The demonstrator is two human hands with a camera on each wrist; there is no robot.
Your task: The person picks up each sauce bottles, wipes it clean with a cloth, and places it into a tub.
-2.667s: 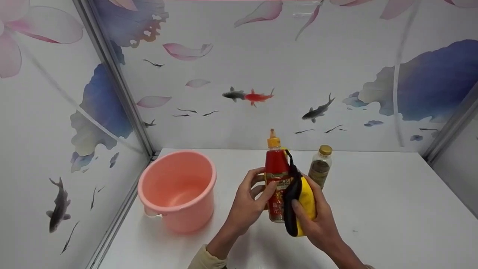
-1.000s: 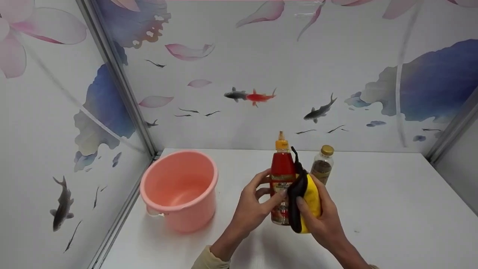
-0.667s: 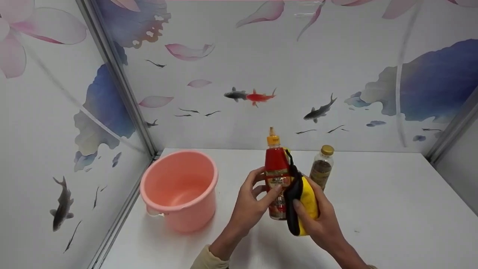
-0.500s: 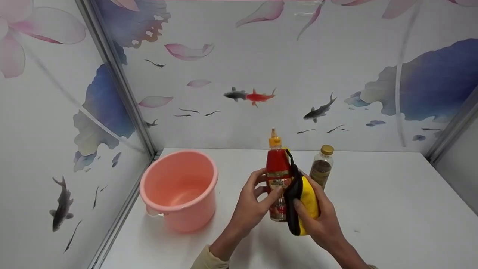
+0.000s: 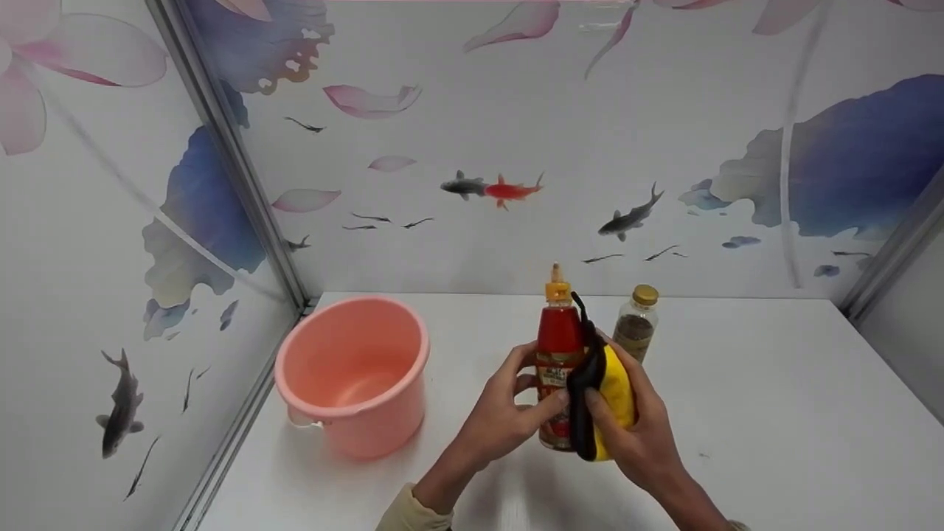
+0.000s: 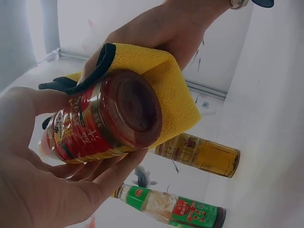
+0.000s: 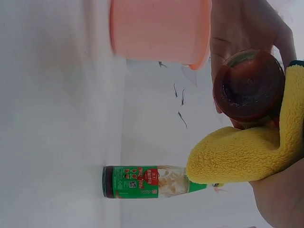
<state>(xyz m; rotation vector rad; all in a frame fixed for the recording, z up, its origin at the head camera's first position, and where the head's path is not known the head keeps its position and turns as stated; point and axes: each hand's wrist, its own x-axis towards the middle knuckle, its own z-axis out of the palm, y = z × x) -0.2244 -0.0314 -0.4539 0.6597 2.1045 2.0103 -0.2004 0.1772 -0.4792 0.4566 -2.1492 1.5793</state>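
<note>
My left hand grips a red sauce bottle, its thumb across the label. The bottle is clear of the table, nearly upright, with its yellow nozzle cap at the top. In my right hand is a yellow cloth with a black edge, held against the bottle's right side. The left wrist view looks up at the dark red base of the sauce bottle, with the cloth folded around its far side. From the right wrist, the cloth partly covers the bottle's side.
A pink bucket stands on the white table at the left. Behind the right hand is a glass bottle with a gold cap. A green-labelled bottle stands nearby, hidden in the head view. Printed walls enclose the table.
The sauce bottle shifts back and forth between the hands and is now slightly lower and further right than half a second ago. The cloth's upper black edge has shifted right. Both grips persist.
</note>
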